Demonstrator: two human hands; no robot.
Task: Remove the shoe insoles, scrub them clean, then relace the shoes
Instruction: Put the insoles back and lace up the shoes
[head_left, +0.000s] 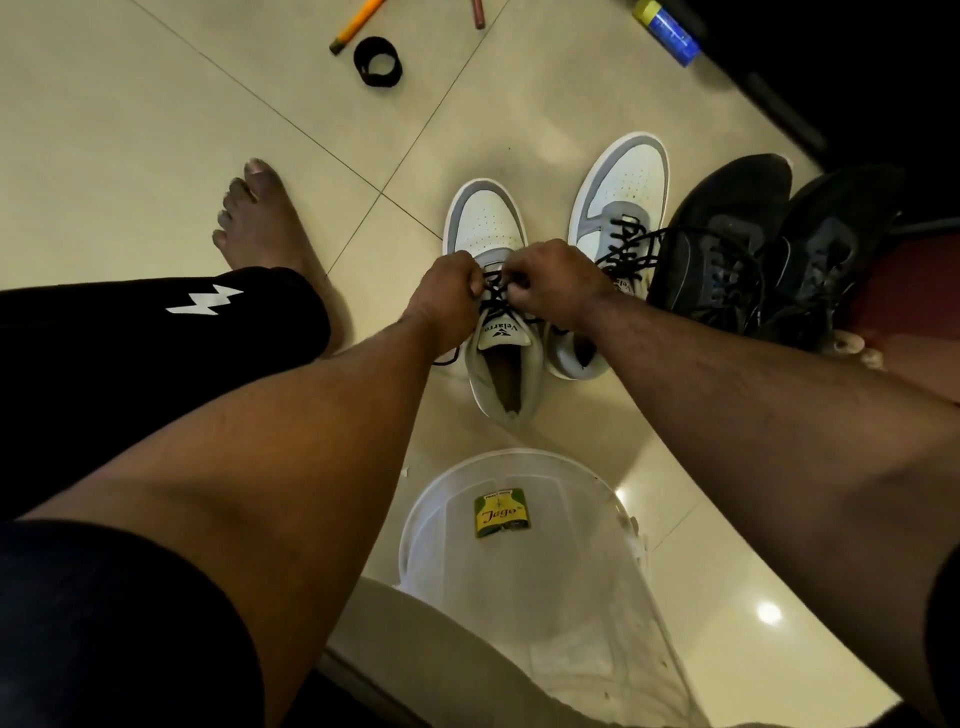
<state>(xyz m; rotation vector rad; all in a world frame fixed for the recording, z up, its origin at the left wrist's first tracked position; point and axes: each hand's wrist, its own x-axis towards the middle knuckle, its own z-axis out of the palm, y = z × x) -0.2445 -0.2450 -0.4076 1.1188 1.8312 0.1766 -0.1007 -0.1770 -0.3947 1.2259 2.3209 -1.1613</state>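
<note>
Sneaker (493, 291), white with grey trim, stands on the tiled floor (130, 130) just beyond the clear plastic bucket (519, 545); both hands meet over its tongue; the left hand (447, 291) is clenched on the black lace (491, 301), and the right hand (550, 283) pinches the same lace beside it; the matching sneaker (613, 208) sits just right of the first, its laces loose; two black shoes (753, 249) lie further right, touching it.
</note>
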